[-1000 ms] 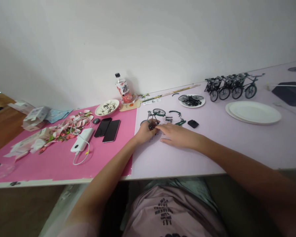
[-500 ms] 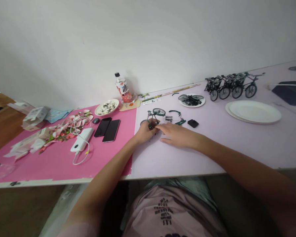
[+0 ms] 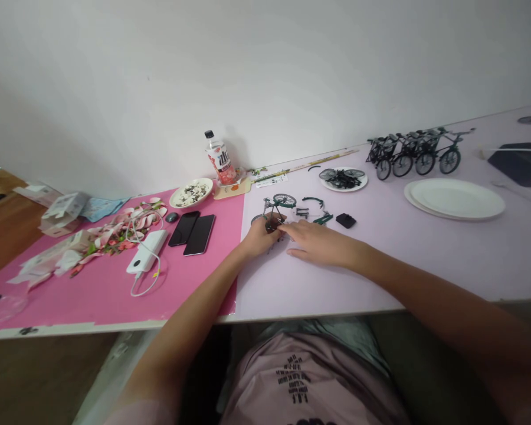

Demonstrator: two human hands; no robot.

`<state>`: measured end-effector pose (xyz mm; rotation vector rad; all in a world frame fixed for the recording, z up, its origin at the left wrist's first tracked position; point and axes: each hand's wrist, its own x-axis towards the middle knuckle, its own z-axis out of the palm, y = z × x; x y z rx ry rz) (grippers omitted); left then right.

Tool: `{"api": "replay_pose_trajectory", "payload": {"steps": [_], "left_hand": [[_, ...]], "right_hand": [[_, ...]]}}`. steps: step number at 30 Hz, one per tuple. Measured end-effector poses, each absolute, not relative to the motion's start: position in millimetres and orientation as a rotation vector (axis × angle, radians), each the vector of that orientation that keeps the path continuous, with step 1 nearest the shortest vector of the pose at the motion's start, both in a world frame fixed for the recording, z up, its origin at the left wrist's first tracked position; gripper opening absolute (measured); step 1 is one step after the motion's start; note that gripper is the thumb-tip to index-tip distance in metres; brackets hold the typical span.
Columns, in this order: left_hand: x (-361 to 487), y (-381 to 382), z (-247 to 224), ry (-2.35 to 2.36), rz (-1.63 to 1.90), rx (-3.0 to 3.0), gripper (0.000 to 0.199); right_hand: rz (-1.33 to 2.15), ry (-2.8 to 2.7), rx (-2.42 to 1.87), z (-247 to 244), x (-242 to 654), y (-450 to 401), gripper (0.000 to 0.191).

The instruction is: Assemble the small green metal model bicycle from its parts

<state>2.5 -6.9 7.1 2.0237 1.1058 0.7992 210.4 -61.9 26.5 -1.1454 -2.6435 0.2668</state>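
A small dark green model bicycle (image 3: 275, 206) is held just above the lilac table top, one spoked wheel up at its far end. My left hand (image 3: 260, 237) is closed round its lower part. From the right, my right hand (image 3: 312, 239) reaches in with its fingertips at the bicycle by my left fingers; whether they pinch a small part is too small to tell. Past my right hand lie a curved green part (image 3: 314, 202), small dark pieces (image 3: 301, 212), a green frame part (image 3: 324, 218) and a black block (image 3: 346, 221).
Behind are a plate of black parts (image 3: 343, 180), a row of model bicycles (image 3: 413, 154) and white plates (image 3: 458, 199). On the pink left side are phones (image 3: 199, 235), a power bank (image 3: 147, 252), petals (image 3: 128, 230), a bowl (image 3: 191, 193) and a bottle (image 3: 221, 159).
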Motion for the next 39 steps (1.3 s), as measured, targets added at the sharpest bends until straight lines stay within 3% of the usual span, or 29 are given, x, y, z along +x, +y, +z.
{"api": "replay_pose_trajectory", "payload": {"steps": [39], "left_hand": [[3.6, -7.3, 7.5, 1.12, 0.801, 1.974, 0.036]], "right_hand": [[0.261, -2.664, -1.15, 26.1, 211.1, -63.7, 0.06]]}}
